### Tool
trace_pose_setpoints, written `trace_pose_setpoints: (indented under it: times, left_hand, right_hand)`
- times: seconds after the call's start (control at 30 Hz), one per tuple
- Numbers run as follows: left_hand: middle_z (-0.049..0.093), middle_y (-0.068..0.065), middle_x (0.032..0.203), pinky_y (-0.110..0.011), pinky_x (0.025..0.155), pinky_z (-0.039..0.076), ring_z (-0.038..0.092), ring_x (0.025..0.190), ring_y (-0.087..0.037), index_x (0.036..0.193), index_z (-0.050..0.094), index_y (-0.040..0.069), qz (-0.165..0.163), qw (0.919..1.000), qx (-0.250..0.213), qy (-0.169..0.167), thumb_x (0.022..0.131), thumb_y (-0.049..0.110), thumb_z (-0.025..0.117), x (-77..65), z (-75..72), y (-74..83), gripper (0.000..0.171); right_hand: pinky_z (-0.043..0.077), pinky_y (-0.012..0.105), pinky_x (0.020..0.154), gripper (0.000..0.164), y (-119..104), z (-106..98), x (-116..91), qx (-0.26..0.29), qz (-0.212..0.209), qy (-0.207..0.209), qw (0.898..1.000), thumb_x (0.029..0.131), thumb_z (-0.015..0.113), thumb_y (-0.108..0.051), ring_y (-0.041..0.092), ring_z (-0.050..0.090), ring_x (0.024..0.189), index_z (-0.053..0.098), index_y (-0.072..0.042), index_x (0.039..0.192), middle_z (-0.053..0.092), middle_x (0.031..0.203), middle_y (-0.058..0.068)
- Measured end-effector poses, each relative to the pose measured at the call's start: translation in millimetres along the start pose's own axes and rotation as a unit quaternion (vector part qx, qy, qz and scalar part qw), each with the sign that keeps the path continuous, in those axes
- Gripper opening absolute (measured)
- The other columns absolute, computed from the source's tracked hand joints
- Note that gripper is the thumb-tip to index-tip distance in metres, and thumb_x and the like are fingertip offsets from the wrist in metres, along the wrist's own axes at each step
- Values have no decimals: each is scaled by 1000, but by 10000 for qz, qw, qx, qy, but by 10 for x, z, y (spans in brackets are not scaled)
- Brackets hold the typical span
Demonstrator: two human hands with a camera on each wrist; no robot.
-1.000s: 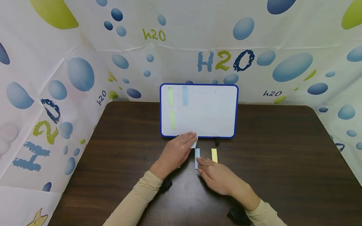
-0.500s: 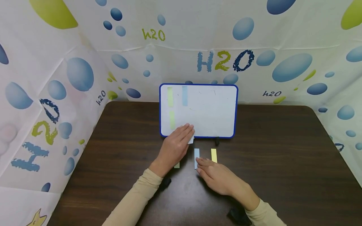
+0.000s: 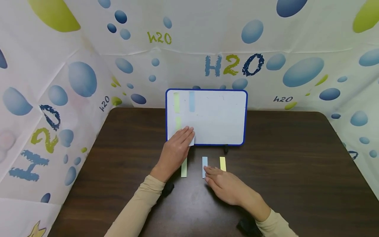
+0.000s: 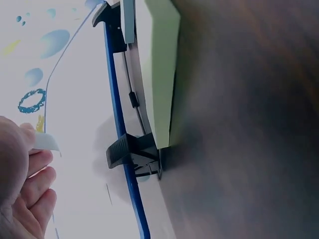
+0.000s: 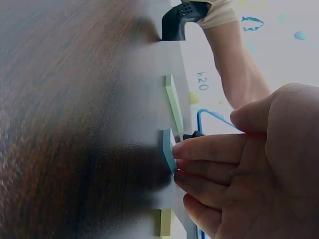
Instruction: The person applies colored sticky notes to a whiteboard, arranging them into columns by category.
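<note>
My left hand (image 3: 176,149) is over the lower left of a blue-framed whiteboard (image 3: 219,125). It pinches a pale sticky note strip (image 4: 46,142) between thumb and forefinger, its loose end curling outward in the left wrist view. My right hand (image 3: 226,186) lies low over the table, straight fingertips at a blue sticky note pad (image 3: 204,162). Two green strips, an upper one (image 3: 176,102) and a lower one (image 3: 178,122) partly behind the left hand, stick to the board's left side. A blue strip (image 3: 191,101) is beside the upper one.
A green sticky note pad (image 3: 184,169) lies left of the blue one, partly under the left hand in the head view. To the right is a yellow pad (image 3: 222,163). Black clip feet (image 4: 130,152) hold the board's lower edge. Behind the brown table (image 3: 284,158) hangs a patterned curtain.
The left hand has moved up and left from below the board to its lower left, carrying the pale sticky note strip. More of the green pad shows. The right hand stays at the blue pad.
</note>
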State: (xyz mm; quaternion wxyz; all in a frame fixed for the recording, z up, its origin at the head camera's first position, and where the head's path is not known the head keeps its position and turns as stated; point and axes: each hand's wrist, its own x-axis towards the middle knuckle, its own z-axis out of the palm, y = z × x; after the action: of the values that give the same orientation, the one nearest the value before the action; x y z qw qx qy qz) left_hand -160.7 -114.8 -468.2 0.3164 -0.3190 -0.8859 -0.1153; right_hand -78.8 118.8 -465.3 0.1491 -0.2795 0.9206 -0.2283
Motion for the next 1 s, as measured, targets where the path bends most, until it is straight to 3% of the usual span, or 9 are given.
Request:
trace_pose_setpoints:
  times: [0.23, 0.5, 1.0]
  left_hand:
    - [65, -13, 140, -42, 113, 49, 61, 133, -27, 135, 65, 2, -43, 10000, -64, 29, 88, 2, 77, 36, 13, -45, 48]
    - [63, -12, 143, -41, 115, 46, 58, 136, -27, 137, 63, 2, -250, 9993, -137, -248, 88, 2, 76, 75, 27, -74, 51]
    - [62, -12, 144, -41, 116, 46, 59, 136, -26, 137, 63, 2, -265, 9996, -108, -40, 91, 2, 73, 214, 120, -160, 47]
  right_hand:
    - [42, 49, 119, 48, 14, -10, -3, 33, -46, 48, 10000, 111, 40, -33, 30, 47, 145, 55, -5, 146, 51, 156, 9]
    - [41, 49, 120, 47, 11, 2, 3, 71, -47, 5, 10000, 111, 39, -32, 29, 46, 146, 56, -5, 146, 50, 156, 8]
    - [40, 49, 121, 48, 18, -2, -16, 124, 18, -52, 9999, 111, 39, -33, 30, 44, 147, 55, -6, 147, 49, 157, 8]
